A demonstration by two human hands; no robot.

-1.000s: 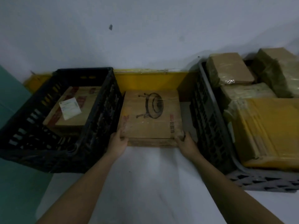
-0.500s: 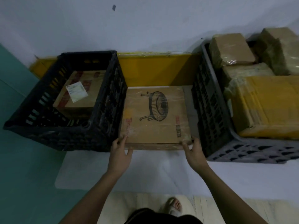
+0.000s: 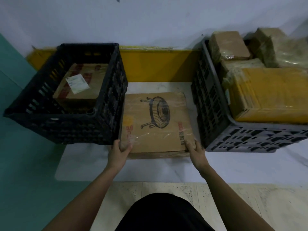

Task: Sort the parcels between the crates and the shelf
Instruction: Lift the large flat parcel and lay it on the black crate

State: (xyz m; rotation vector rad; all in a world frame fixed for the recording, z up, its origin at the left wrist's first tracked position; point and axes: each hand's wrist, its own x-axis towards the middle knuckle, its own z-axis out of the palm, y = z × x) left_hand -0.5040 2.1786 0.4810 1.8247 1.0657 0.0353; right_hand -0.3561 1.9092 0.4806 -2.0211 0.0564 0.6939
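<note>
A flat cardboard box [image 3: 156, 122], printed with a fan drawing, is seen lying on the white floor in the gap between a black crate [image 3: 66, 104] on the left and a grey crate [image 3: 221, 117] on the right, close to both crate walls. Its near corners are gripped: the left hand [image 3: 119, 151] is curled round the near left corner and the right hand [image 3: 195, 151] round the near right corner, thumbs on top. The box's slightly longer side appears to run away from the person toward the yellow strip [image 3: 158, 64] at the wall foot, and the printed fan stands sideways, feet to the left. A snag could be expected if the box is lifted crooked, since its edges might catch on the slotted crate walls. The clear film over the cardboard looks slick, so a grip held only at two corners might slip and let the far end drop. The grey crate is already heaped with parcels [image 3: 270, 90], so anything added there could slide off.
</note>
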